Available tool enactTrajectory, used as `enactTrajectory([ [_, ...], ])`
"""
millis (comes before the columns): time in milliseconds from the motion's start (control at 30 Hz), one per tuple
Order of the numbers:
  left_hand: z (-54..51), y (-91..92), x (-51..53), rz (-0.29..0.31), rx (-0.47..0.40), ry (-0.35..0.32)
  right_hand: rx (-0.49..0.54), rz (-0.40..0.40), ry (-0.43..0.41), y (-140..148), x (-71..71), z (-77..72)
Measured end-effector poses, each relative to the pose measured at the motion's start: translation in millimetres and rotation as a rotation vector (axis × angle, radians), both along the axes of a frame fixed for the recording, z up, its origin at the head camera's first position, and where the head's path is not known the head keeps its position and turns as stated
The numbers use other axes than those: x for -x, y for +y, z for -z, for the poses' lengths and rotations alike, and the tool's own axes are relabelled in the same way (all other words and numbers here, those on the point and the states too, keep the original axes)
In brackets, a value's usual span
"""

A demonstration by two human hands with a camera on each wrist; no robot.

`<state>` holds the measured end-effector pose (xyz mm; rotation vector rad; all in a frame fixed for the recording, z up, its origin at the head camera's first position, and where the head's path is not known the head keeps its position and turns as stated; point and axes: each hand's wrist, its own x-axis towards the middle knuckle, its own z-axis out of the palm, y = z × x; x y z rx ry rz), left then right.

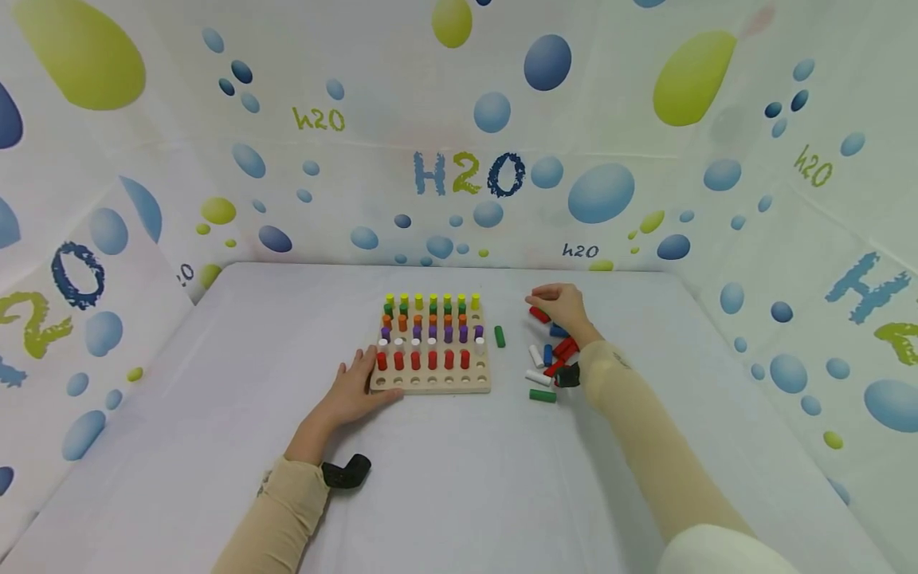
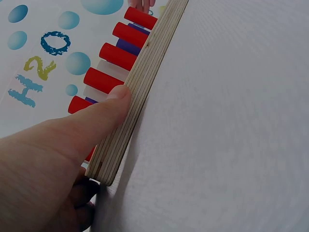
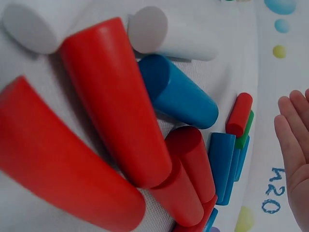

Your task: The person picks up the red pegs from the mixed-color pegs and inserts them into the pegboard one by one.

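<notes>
The wooden pegboard (image 1: 430,391) bears rows of yellow, green, orange, purple, white and red pegs, its front row of holes bare. My left hand (image 1: 355,395) holds its front-left corner, fingers at the left side; in the left wrist view the thumb (image 2: 104,113) lies on the edge of the board (image 2: 140,82) beside red pegs (image 2: 104,79). My right hand (image 1: 562,307) is over the loose pegs, its fingertips by a red peg (image 1: 539,314). In the right wrist view the right hand (image 3: 297,150) has extended fingers, with no peg visible in them.
Loose red, blue, white and green pegs lie right of the board, among them a white peg (image 1: 538,378) and a green peg (image 1: 543,395). Another green peg (image 1: 500,336) lies nearer the board. A patterned curtain (image 1: 402,183) stands behind the white table (image 1: 445,478).
</notes>
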<state>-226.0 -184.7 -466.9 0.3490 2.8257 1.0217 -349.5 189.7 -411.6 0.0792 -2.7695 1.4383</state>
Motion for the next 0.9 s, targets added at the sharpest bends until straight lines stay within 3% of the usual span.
enactTrajectory([
  [500, 2.7, -0.4, 0.3, 0.004, -0.004, 0.004, -0.072, 0.064, -0.065, -0.5, 0.8, 3.9],
  [900, 1.3, -0.2, 0.2, 0.004, -0.009, 0.015, -0.177, 0.084, -0.023, -4.9, 5.4, 10.7],
])
